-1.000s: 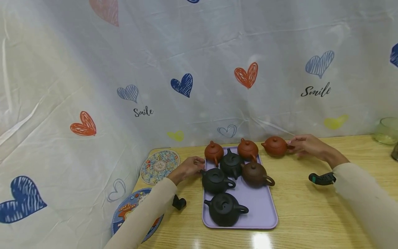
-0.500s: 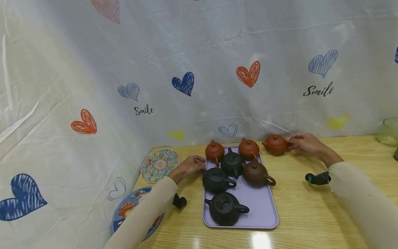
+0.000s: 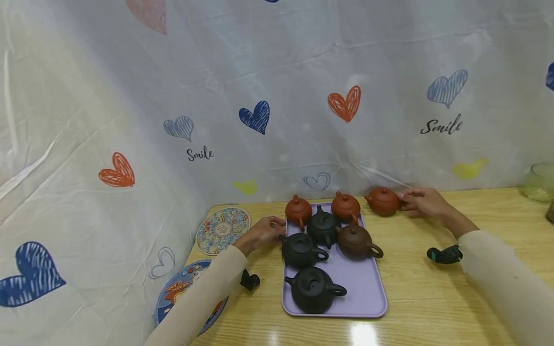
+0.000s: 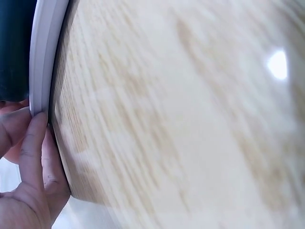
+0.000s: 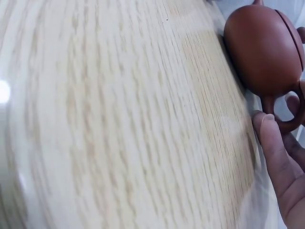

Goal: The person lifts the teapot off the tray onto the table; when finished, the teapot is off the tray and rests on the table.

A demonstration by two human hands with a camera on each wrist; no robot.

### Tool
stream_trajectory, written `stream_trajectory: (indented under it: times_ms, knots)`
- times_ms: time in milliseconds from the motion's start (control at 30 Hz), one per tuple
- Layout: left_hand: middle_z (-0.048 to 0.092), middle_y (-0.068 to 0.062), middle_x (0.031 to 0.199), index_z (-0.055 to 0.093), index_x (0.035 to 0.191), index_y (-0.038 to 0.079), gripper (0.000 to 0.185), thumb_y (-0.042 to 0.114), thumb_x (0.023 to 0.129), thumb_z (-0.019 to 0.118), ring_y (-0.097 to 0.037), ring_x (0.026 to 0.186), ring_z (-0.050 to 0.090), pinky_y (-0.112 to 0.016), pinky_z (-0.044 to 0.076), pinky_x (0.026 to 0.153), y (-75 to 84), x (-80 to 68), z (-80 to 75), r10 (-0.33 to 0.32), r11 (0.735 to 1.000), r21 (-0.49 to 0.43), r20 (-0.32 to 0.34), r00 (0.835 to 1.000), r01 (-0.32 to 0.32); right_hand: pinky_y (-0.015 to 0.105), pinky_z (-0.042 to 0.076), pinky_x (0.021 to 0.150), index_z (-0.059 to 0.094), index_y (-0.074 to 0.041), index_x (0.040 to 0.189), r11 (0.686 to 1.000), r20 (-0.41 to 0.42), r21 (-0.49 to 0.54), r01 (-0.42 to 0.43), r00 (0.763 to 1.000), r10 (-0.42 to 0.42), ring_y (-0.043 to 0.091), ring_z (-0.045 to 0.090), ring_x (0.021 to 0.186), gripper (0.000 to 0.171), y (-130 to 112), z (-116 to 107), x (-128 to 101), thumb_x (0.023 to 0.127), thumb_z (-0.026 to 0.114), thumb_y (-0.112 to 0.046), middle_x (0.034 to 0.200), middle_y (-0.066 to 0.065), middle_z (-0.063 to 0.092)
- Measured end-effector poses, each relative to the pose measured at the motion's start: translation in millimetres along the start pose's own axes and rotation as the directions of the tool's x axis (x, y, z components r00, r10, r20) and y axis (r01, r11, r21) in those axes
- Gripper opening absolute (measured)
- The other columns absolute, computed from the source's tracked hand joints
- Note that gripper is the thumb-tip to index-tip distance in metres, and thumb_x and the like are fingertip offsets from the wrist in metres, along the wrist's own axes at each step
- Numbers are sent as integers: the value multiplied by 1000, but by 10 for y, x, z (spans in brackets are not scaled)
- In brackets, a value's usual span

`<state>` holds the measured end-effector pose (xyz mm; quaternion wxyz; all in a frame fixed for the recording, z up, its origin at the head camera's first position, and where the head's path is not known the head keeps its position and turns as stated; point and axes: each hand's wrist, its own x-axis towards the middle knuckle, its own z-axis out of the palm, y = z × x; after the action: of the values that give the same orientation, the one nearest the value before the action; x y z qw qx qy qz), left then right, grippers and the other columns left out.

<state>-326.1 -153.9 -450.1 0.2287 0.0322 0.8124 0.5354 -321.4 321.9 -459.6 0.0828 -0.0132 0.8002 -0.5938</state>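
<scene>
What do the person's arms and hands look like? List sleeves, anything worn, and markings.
Both arms wear long, plain cream sleeves, the left sleeve and the right sleeve, reaching the wrists. The left hand and right hand are bare, with no gloves. A black wrist device hangs under the left cuff; a black one with teal marks hangs under the right.

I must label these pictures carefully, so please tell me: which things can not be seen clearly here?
- Left wrist view: the purple tray shows only its pale rim; the teapots are cut off.
- Right wrist view: the red teapot is cut by the top edge, so its lid is hidden.
- Head view: the right hand covers that teapot's handle.
- Head view: the glass jar is cut by the right edge.
</scene>
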Motion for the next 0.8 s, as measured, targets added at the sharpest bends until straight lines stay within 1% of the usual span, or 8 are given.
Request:
stream_trajectory:
  times_ms: [100,133,200,300,367,600,733,800]
  knots:
    - [63,-23,120,56,131,-4,32,1,100,57,-19,89,67,-36,61,81,7,2,0,5,1000,6,4,1000,-5,28,62,78,52,9,134,999,-20,-46,6,1000,-7,3,71,89,55,15,-18,-45,102,59,-36,101,-13,69]
    - [63,-23,120,55,131,-4,32,2,100,57,-19,90,67,-36,61,81,10,3,-2,7,1000,8,7,1000,-8,29,63,77,50,9,136,998,-30,-65,10,999,-12,3,71,88,57,15,-30,-63,103,57,-37,103,-12,69]
    - [63,-24,121,55,132,-5,33,3,99,58,-20,90,67,-36,61,81,15,4,-3,10,1000,11,11,1000,-10,31,63,76,48,9,138,996,-49,-86,19,999,-23,3,71,89,60,2,-52,-104,103,56,-39,104,-16,68]
    - [62,-24,123,55,132,-4,35,4,99,60,-20,91,67,-38,61,81,11,9,-10,14,1000,16,17,1000,-14,31,63,75,47,7,138,992,-75,-117,41,996,-50,0,70,89,60,-41,-93,-171,104,54,-42,100,-26,64]
    - [62,-25,123,55,132,-4,35,4,98,61,-20,90,67,-38,61,81,5,16,-13,16,1000,15,17,1000,-17,31,63,76,47,7,137,990,-82,-125,60,994,-71,-2,69,89,61,-85,-110,-220,103,54,-44,98,-31,61]
    - [64,-24,119,56,130,-5,33,4,99,60,-19,88,67,-38,61,82,-7,23,-10,19,1000,7,6,1000,-19,33,62,73,52,5,131,978,-87,-173,120,987,-136,-3,68,87,52,-196,-80,-439,104,54,-40,100,-28,66]
    - [64,-24,119,56,130,-5,33,5,99,61,-18,86,67,-39,61,83,-21,15,-12,16,1000,8,9,1000,-17,32,61,73,55,4,130,970,-61,-209,125,988,-140,-3,66,88,51,-214,-5,-574,104,54,-40,99,-29,65]
    - [64,-23,119,56,130,-5,34,5,99,61,-18,86,67,-39,61,82,-25,8,-15,17,1000,13,11,1000,-17,32,60,72,56,4,129,969,-38,-209,134,989,-145,-1,67,88,48,-215,56,-639,105,54,-37,99,-28,66]
